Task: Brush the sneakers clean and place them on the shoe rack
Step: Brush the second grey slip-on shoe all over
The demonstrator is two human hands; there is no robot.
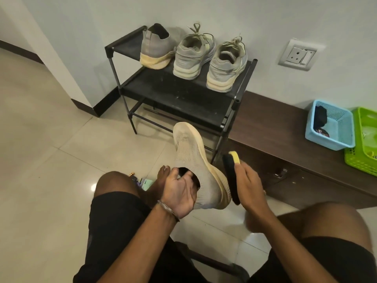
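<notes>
A beige knit sneaker (191, 158) with a yellowed sole is held up in front of me, toe pointing away. My left hand (179, 193) grips it at the heel, fingers hooked into its opening. My right hand (247, 185) holds a brush (231, 176) with a yellow back and black bristles, which lie against the sneaker's sole edge. On the top shelf of the black shoe rack (183, 97) stand the matching beige knit sneaker (156, 48) and two grey laced sneakers (193, 56) (226, 66), heels toward me.
A dark wooden bench (285, 144) runs right of the rack, carrying a blue basket (330, 127) and a green basket (365, 139). Small items (142, 181) lie on the tiled floor by my left knee. A wall socket (299, 56) sits above the bench.
</notes>
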